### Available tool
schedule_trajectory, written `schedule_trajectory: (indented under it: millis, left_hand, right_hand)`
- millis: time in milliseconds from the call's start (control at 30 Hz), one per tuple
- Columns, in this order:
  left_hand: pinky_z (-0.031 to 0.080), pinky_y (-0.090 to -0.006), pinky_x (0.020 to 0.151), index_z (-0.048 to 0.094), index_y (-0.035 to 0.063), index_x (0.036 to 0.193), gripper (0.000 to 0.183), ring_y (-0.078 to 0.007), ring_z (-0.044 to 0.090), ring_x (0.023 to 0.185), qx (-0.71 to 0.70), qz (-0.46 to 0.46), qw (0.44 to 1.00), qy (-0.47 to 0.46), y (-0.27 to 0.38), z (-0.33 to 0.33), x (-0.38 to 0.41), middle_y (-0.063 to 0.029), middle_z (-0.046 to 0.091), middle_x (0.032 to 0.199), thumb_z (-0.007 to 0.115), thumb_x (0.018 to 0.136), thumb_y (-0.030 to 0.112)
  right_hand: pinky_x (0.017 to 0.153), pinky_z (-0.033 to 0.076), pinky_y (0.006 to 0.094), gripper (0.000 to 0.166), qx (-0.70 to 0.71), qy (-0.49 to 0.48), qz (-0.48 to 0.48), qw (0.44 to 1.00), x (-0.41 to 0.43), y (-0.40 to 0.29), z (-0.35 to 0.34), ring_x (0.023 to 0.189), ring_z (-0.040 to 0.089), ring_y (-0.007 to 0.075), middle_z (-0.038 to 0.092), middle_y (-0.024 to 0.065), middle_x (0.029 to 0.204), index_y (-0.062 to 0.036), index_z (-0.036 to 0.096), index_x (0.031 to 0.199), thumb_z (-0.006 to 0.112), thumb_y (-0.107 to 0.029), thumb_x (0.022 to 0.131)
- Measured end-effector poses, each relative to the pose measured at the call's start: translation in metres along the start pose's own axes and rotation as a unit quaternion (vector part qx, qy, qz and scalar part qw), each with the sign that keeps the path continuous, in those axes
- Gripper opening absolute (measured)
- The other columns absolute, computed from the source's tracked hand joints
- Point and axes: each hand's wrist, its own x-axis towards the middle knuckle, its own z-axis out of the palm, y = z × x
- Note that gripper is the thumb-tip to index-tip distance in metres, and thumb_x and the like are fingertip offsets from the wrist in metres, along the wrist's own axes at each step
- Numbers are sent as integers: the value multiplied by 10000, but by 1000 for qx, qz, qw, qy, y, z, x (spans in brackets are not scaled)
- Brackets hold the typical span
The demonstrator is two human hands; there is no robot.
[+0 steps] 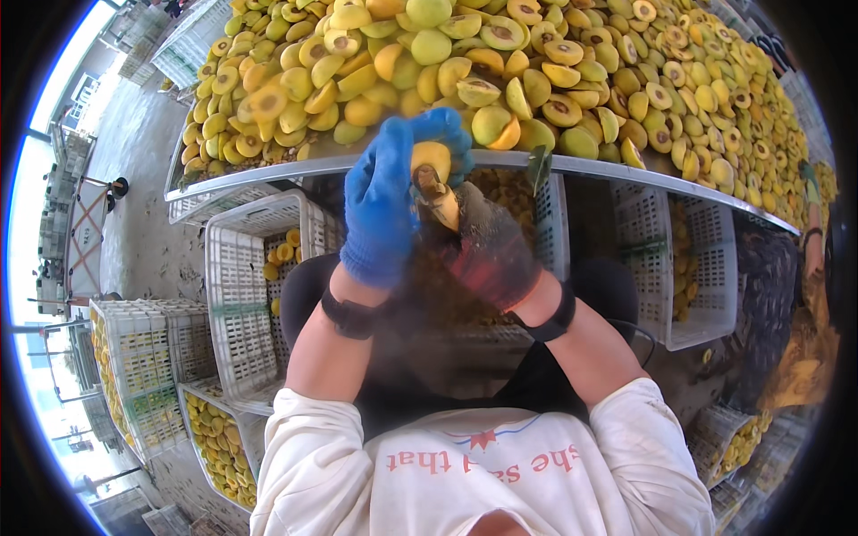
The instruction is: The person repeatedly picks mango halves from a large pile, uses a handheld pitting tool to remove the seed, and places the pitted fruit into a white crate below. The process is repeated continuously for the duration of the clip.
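Note:
My left hand, in a blue work glove, is closed around a halved yellow stone fruit just in front of the table's metal edge. My right hand, in a dark and red glove, grips a short tool with a light handle. The tool's tip touches the cut face of the fruit; its exact kind is partly hidden by the fingers. Beyond both hands, a heap of halved yellow-green fruit, many with brown pits or pit cavities, covers the table.
A white plastic crate with a few fruit halves stands left of my legs. Filled crates are further left. Another crate stands at right. The table's metal rim crosses before me. A co-worker's arm shows at the far right.

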Motion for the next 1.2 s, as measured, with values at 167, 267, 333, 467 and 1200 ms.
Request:
schedule_trajectory:
  millis: [167, 267, 333, 467, 1200]
  left_hand:
    - [573, -378, 839, 626, -50, 1232, 567, -242, 694, 913, 34, 6, 999, 4, 0, -3, -2, -160, 705, 1075, 432, 1065, 456]
    - [575, -374, 830, 630, -55, 1221, 559, -240, 692, 901, 29, 2, 1000, 1, 1, -5, -2, -160, 705, 1063, 438, 1065, 446]
    - [575, -370, 827, 632, -60, 1214, 551, -237, 692, 896, 33, 3, 999, 6, 2, -5, -2, -162, 705, 1054, 439, 1066, 435]
    - [574, -364, 827, 633, -69, 1205, 547, -234, 691, 896, 96, 13, 995, 0, 2, -4, -2, -168, 703, 1044, 441, 1066, 424]
    - [554, -329, 783, 651, -37, 1187, 520, -203, 670, 860, 9, 18, 1000, 1, -4, 2, -4, -121, 704, 1021, 436, 1072, 422]
  right_hand:
    - [757, 541, 390, 270, 178, -45, 1, 983, 5, -2, -1, 900, 674, 335, 690, 147, 1006, -44, 648, 1148, 709, -132, 899]
    - [785, 541, 376, 272, 268, -77, 17, 960, 5, -4, 0, 908, 683, 304, 700, 140, 1029, -41, 650, 1155, 713, -163, 920]
    - [785, 538, 393, 346, 242, -55, 0, 969, 5, -6, 1, 915, 681, 329, 703, 159, 1012, -31, 642, 1141, 767, -223, 881]
    - [780, 533, 408, 386, 259, -31, 6, 965, 4, -6, 4, 911, 678, 343, 704, 167, 1001, -23, 635, 1136, 785, -261, 871]
    - [706, 534, 413, 297, 230, -22, 15, 973, 4, -12, -2, 826, 678, 344, 686, 147, 911, -36, 604, 1086, 717, -245, 908]
